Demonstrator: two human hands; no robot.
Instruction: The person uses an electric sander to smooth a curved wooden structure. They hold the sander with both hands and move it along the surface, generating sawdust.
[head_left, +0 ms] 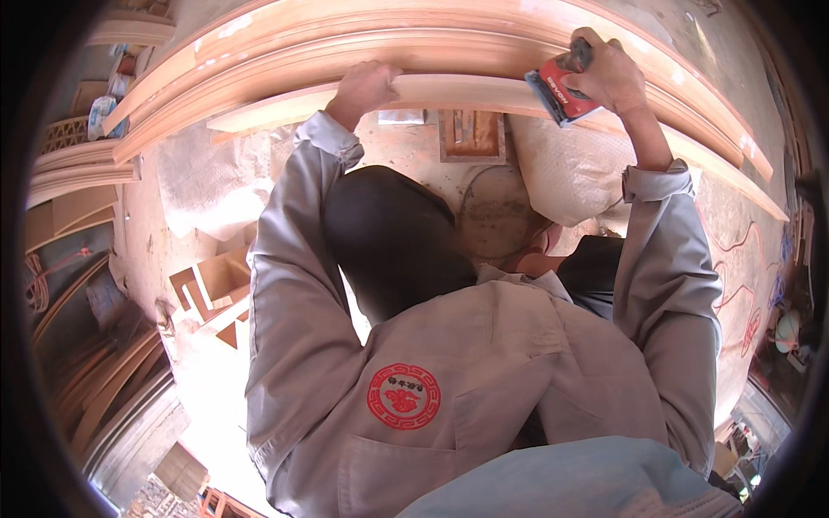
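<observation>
The left hand (367,86) is closed over the near edge of a pale wooden strip (449,91), fingers curled on top and pressing it down. The strip is long and narrow; its long axis runs left to right across the view, bowed by the lens, with one end well out past the left hand and the other carrying on under and beyond the right hand. The right hand (609,73) is clamped around a red and grey palm sander (561,93), gripping its dark top. The sander sits tilted on the strip, just below and to the left of that hand, its flat base against the wood and its pointed corner turned down toward the person.

Just beyond both hands lies a stack of curved wooden mouldings (363,47), their long axes following the same left-to-right sweep as the strip. Below the hands, between the two grey sleeves, a small open wooden box (471,136) rests on the dusty floor; what it holds is too unclear to tell. Beside it, under the right hand, bulges a white woven sack (574,173).
</observation>
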